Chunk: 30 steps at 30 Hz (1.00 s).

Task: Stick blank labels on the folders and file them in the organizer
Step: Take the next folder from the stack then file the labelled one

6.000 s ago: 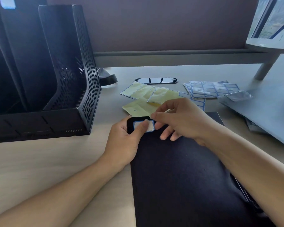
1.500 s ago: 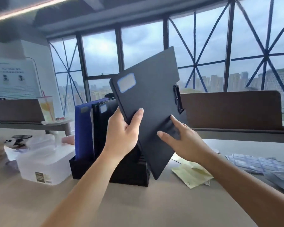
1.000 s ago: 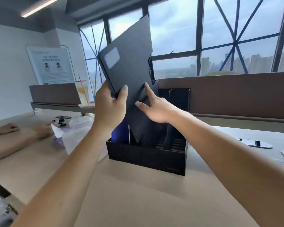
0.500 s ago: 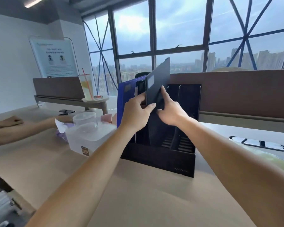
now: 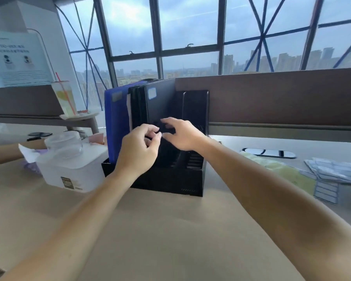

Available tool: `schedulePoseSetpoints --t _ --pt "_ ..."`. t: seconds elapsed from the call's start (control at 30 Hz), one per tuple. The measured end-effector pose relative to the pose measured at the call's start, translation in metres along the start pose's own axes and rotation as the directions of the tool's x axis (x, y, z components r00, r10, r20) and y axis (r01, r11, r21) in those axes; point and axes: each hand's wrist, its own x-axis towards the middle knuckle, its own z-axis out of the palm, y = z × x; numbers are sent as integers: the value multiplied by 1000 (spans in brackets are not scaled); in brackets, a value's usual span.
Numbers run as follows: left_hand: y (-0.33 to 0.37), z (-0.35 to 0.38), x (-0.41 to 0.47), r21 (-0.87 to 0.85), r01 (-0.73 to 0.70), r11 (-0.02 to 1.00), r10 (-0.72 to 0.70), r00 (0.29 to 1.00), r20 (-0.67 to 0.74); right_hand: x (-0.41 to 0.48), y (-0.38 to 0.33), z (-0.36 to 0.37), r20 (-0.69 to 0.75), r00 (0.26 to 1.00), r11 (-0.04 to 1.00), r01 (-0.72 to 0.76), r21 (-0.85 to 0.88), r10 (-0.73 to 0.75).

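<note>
The black folder [image 5: 160, 104] stands upright in the black organizer [image 5: 170, 183], with a blank blue-edged label [image 5: 151, 93] near its top corner. To its left a blue folder [image 5: 116, 122] and other black folders stand in the same organizer. My left hand [image 5: 138, 147] hovers in front of the folder's lower edge with its fingers loosely curled and holds nothing. My right hand [image 5: 180, 132] is beside it with its fingers spread, just off the folder's face. The organizer's right compartments hold nothing.
Blue label sheets [image 5: 336, 171] and yellow backing sheets [image 5: 282, 169] lie on the desk at the right, behind them a phone [image 5: 267, 153]. A white lidded box [image 5: 73, 169] sits left of the organizer. Another person's arm [image 5: 0, 153] rests at the far left.
The black folder went from flat on the desk to lifted, then down into the organizer. Both hands have let go of it and drawn back slightly.
</note>
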Motion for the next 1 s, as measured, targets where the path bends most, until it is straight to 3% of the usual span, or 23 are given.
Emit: schedulePoseSetpoints --t 0.1,0.2,0.3,0.4,0.47,0.6,0.67,0.73,0.83,1.0 --pt "24 23 -23 -139 7 990 10 993 119 -42 23 -20 -3 1000 999 23 -34 -23" --pt "53 61 -45 -255 20 967 47 966 254 -102 59 -47 -39 999 984 -23 -175 17" --pt "83 109 -67 -349 34 937 114 912 395 -168 101 -78 -79 986 951 -165 -262 150" --pt "114 157 -87 -402 21 915 204 837 508 -232 140 -116 -147 930 851 -367 -375 336" --pt "131 187 -101 -406 -11 914 260 783 565 -275 167 -140 -230 853 724 -520 -454 469" --pt "154 236 -122 -415 -108 903 383 638 668 -352 213 -170 -418 647 317 -715 -623 638" --pt "160 251 -129 -383 -163 909 400 601 692 -380 229 -177 -462 528 206 -787 -581 713" --pt "160 262 -136 -327 -249 911 412 556 722 -399 240 -181 -450 454 164 -820 -548 769" --pt "155 269 -142 -267 -359 894 428 510 747 -407 246 -179 -403 495 217 -797 -563 770" --pt "150 272 -144 -280 -354 892 438 533 723 -408 229 -174 -434 584 272 -759 -591 686"
